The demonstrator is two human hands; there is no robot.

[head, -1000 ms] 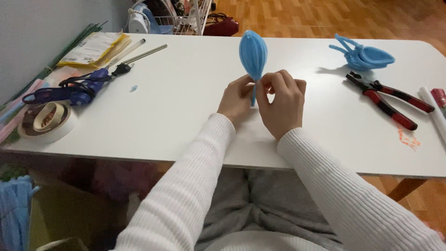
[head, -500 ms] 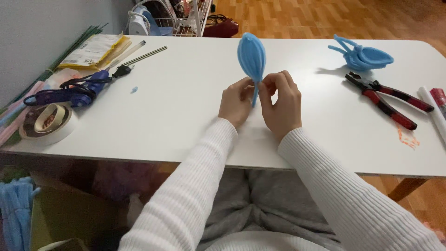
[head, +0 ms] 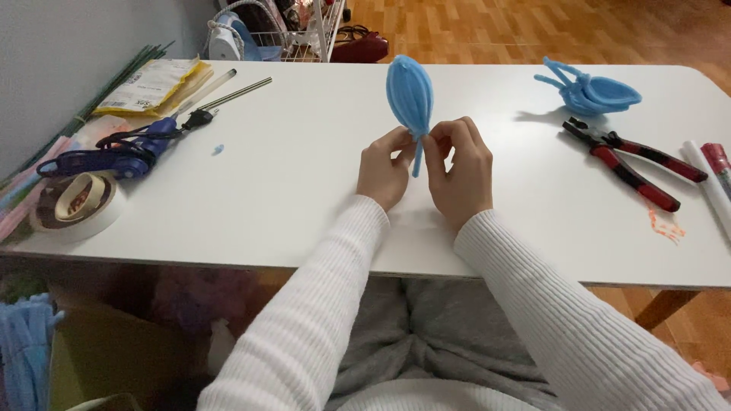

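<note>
I am sitting at a smooth white table point(head: 304, 175) over a wood floor. Both my hands are pinching the stem of a fuzzy blue pipe-cleaner petal point(head: 410, 95), held upright above the table's middle: left hand point(head: 384, 167) on one side, right hand point(head: 461, 171) on the other. Compared with a second ago, the petal is leaning slightly more left. One more blue petal shape point(head: 594, 91) is lying far right, beside one pair of red-handled pliers point(head: 632, 164). One tape roll point(head: 76, 202) is resting at left.

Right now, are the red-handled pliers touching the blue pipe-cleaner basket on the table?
Apart. The head view shows bare white table between the pliers and the blue basket behind them.
</note>
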